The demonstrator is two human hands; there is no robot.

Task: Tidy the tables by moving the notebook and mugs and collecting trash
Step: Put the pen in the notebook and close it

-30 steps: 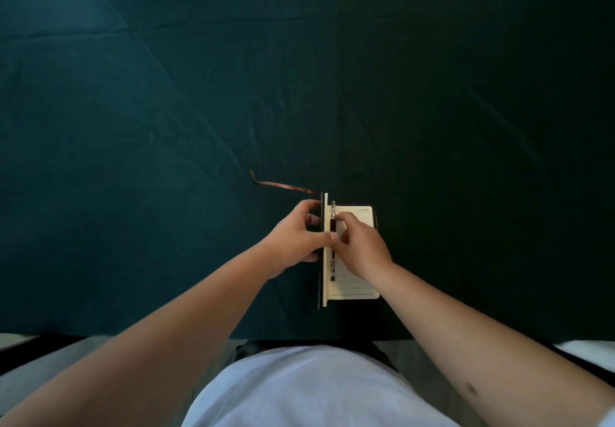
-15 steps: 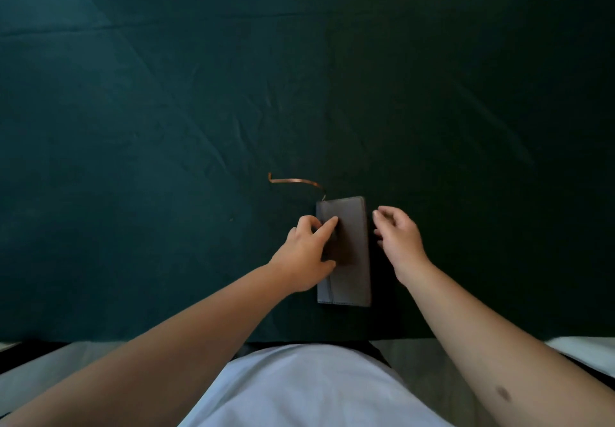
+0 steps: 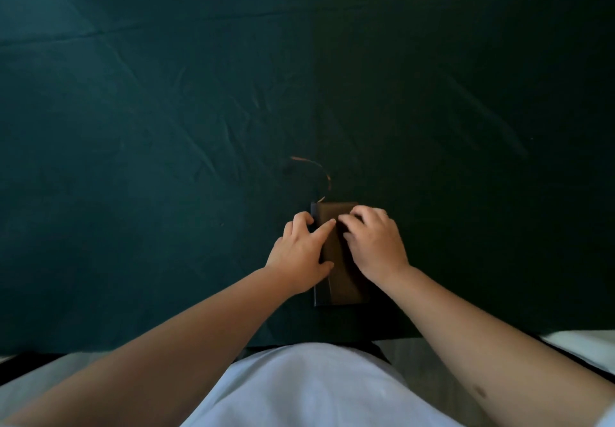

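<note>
You are pressing your 2 hands, left hand [image 3: 301, 253] and right hand [image 3: 374, 243], fingers loosely spread and gripping nothing, onto the closed notebook [image 3: 342, 280] (ribbon [image 3: 319, 170] trailing) near the table [image 3: 166, 126] edge, probably steadying it for lifting.

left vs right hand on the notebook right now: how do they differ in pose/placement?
1. The left hand sits at the spine side of the notebook, index finger reaching across the cover; the right hand lies over the cover's right half.
2. The left hand's fingers are spread; the right hand's are curled, knuckles up.
3. The right hand's fingertips reach nearer the notebook's far edge.

Both touch the closed notebook lying flat on the green cloth.
</note>
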